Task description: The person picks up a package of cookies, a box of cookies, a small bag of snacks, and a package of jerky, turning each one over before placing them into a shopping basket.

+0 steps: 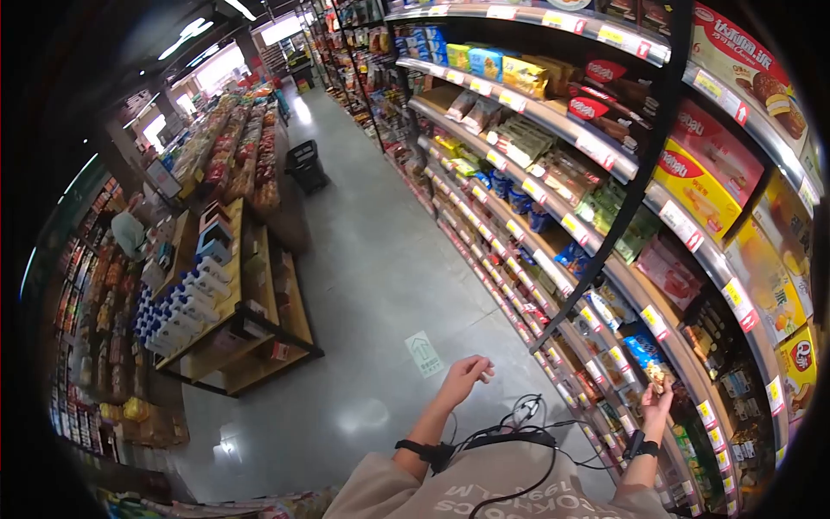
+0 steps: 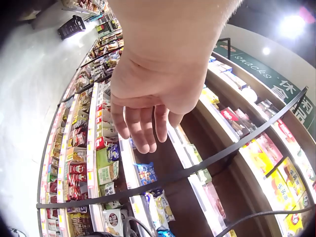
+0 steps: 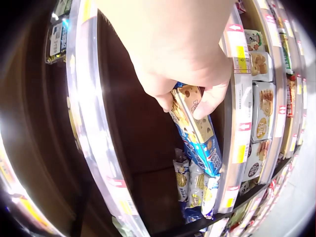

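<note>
My right hand (image 3: 182,59) pinches the upper end of a blue and beige cookie packet (image 3: 195,123) with pictures of cookies on it. In the right wrist view the packet slants down over a shelf, its lower end close to white and yellow snack bags (image 3: 195,185). The head view has the right hand (image 1: 657,408) beside the shelving on the right. My left hand (image 1: 465,381) holds nothing and hangs in front of my body over the aisle floor. Its fingers (image 2: 143,131) droop, loosely bent, in the left wrist view.
Long shelves of packaged snacks (image 1: 519,147) run along the right, with price-tag rails (image 1: 596,233) and a black upright post (image 1: 635,203). A wooden display stand (image 1: 268,316) holding white bottles (image 1: 203,285) is across the aisle. A black bin (image 1: 305,166) stands farther up the floor. Cables (image 1: 527,411) hang at my chest.
</note>
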`<state>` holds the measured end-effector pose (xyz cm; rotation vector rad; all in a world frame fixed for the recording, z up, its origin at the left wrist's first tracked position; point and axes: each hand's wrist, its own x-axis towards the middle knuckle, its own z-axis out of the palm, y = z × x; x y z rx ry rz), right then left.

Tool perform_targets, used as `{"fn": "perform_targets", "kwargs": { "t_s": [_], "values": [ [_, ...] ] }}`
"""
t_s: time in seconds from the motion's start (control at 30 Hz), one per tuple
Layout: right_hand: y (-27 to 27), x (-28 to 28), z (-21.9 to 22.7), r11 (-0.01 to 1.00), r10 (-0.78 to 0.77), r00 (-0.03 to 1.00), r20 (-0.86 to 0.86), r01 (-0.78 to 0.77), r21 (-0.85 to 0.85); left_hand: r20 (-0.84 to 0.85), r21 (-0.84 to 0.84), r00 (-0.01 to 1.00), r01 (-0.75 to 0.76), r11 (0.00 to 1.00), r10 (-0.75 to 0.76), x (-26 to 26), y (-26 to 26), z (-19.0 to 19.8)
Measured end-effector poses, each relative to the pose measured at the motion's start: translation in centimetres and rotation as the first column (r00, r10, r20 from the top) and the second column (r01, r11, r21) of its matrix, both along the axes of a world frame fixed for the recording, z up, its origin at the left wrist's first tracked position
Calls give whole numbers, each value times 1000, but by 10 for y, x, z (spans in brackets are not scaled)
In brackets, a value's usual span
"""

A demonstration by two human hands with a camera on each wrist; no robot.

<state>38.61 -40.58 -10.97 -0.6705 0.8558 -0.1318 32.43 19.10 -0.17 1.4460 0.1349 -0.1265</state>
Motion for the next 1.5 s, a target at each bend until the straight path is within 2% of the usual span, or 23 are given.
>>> {"fn": "perform_targets", "kwargs": {
  "t_s": [0.07, 0.1, 0.23, 0.33, 0.4, 0.43, 0.47, 0.5, 0.6, 0.63, 0.67, 0.73, 0.77, 0.87, 0.93, 1.03, 1.13, 1.23, 1.37, 1.5],
  "values": [
    [10, -27, 15, 999, -31, 998, 53, 29, 35, -33, -6, 999, 12, 1000, -13, -17, 2, -4],
    [16, -41, 19, 999, -49, 996, 72, 49, -8, -61, -19, 998, 28, 999, -29, -24, 1, -5],
    [32, -109, 39, 998, -57, 995, 84, 57, 6, -133, -64, 980, 144, 988, -151, -40, -10, -27],
    [51, -148, 59, 996, -59, 996, 72, 54, 73, -91, -111, 964, 240, 964, -251, -49, -23, -32],
    [61, -168, 63, 994, -59, 995, 84, 51, 95, -70, -104, 955, 281, 954, -289, -53, -31, -28],
    [76, -178, 81, 993, 20, 988, 151, -38, 116, -55, -99, 947, 311, 945, -318, -52, -37, -24],
    [79, -188, 81, 990, 63, 980, 187, -85, 116, -59, -97, 944, 318, 943, -325, -54, -42, -20],
    [85, -194, 80, 991, 59, 974, 220, -84, 104, -63, -95, 939, 333, 938, -339, -57, -46, -13],
    [120, -212, 114, 993, 46, 960, 278, -74, 89, -60, -56, 907, 414, 909, -417, -64, -62, 11],
    [116, -222, 109, 981, 112, 953, 281, -151, 121, -53, -37, 895, 441, 897, -443, -65, -72, 17],
    [106, -239, 105, 984, 14, 959, 283, -63, 165, -49, -57, 876, 478, 877, -481, -68, -84, 19],
    [126, -255, 127, 973, 213, 912, 352, -232, 13, -37, -94, 840, 536, 839, -541, -74, -105, 24],
    [125, -267, 131, 962, 265, 891, 369, -272, -34, -19, -84, 812, 580, 810, -584, -80, -116, 28],
    [128, -310, 158, 949, 308, 854, 418, -306, -74, 24, -78, 707, 706, 704, -707, -107, -157, 40],
    [120, -346, 160, 965, 255, 871, 420, -260, -46, 34, -92, 621, 782, 616, -783, -131, -181, 43],
    [106, -404, 166, 982, 170, 895, 412, -186, 0, 93, -180, 605, 792, 584, -791, -174, -212, 45],
    [93, -466, 170, 986, 157, 902, 403, -163, -20, 81, -150, 563, 823, 548, -823, -226, -237, 54],
    [85, -521, 172, 979, 202, 926, 319, -182, -91, -17, -72, 549, 833, 549, -836, -272, -251, 62],
    [92, -580, 177, 969, 229, 942, 246, -198, -146, 23, -124, 614, 785, 607, -789, -327, -263, 54],
    [99, -626, 167, 953, 261, 946, 193, -220, -210, -48, -79, 646, 758, 647, -762, -373, -269, 51]
  ]
}}
